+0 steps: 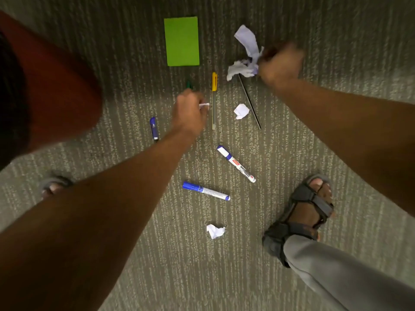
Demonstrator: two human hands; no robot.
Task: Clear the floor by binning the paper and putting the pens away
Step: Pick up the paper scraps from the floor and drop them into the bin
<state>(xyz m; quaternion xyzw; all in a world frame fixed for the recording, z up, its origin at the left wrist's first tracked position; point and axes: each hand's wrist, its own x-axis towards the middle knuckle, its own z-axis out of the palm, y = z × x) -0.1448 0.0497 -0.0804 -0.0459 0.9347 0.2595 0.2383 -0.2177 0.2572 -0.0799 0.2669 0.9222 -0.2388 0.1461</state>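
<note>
Forearms fill the lower frame. Right hand (280, 63), upper right, is fisted around crumpled paper (244, 55); left hand (189, 111), centre, pinches a white scrap (204, 105). Pens (206, 191) lie scattered mid-frame. I should squeeze each wad tight so nothing drops before binning.

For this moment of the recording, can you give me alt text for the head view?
Seen from above, the right hand grips crumpled white paper and the left hand pinches a small white scrap over a grey carpet. Three blue markers, a yellow-capped pen, two paper balls and a green sheet lie about.
</note>
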